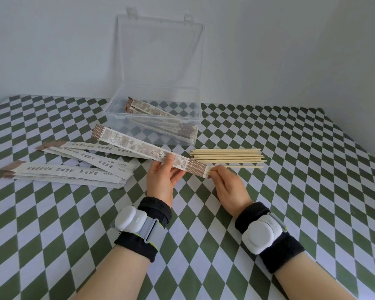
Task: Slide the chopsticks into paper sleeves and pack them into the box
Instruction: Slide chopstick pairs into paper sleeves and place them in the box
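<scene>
My left hand (164, 176) holds a printed paper sleeve (139, 147) between thumb and fingers, lifted off the table and slanting up to the left. At the sleeve's near right end my right hand (226, 185) pinches the ends of the chopsticks (207, 172), which sit almost wholly inside the sleeve. A pile of bare wooden chopsticks (227, 156) lies just behind my right hand. Several empty sleeves (74, 167) lie spread out to the left. The clear plastic box (121, 98) stands open behind, with several sleeved pairs (158, 120) inside.
The box's clear lid (160, 55) stands upright against the white wall. A green and white checkered cloth (290, 191) covers the table. Both wrists wear black bands with white devices.
</scene>
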Motion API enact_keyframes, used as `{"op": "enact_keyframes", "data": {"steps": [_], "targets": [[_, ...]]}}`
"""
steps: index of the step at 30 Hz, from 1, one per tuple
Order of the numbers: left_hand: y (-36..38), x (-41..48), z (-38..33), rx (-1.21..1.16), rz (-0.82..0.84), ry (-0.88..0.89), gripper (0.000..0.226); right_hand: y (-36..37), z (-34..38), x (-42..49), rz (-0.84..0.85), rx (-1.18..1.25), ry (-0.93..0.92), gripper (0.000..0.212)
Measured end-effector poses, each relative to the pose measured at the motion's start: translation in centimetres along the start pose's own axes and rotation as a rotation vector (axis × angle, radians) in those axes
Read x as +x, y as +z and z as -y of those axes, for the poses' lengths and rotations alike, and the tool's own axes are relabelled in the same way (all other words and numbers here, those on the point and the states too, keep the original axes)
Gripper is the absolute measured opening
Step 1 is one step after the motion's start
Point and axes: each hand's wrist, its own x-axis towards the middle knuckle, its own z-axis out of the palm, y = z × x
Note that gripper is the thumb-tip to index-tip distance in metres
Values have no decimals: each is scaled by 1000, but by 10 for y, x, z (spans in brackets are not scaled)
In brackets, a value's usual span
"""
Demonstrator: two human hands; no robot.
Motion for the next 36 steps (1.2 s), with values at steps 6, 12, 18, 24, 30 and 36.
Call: {"op": "enact_keyframes", "data": {"steps": [6,12,18,24,30,36], "targets": [[-2,2,-2,-82,-63,6,17,-11,-2,4,61,448,131,21],[-1,3,-2,-64,-32,-12,15,-12,-1,5,81,517,128,18],[1,0,-1,-26,46,-47,18,-10,-2,5,107,529,151,13],[1,-1,-1,-26,66,-41,16,-11,-2,4,98,531,159,13],[4,-3,0,-18,89,-59,22,-11,-2,5,99,517,186,12],[3,-3,1,37,102,-53,26,-10,-1,6,113,455,228,15]]}}
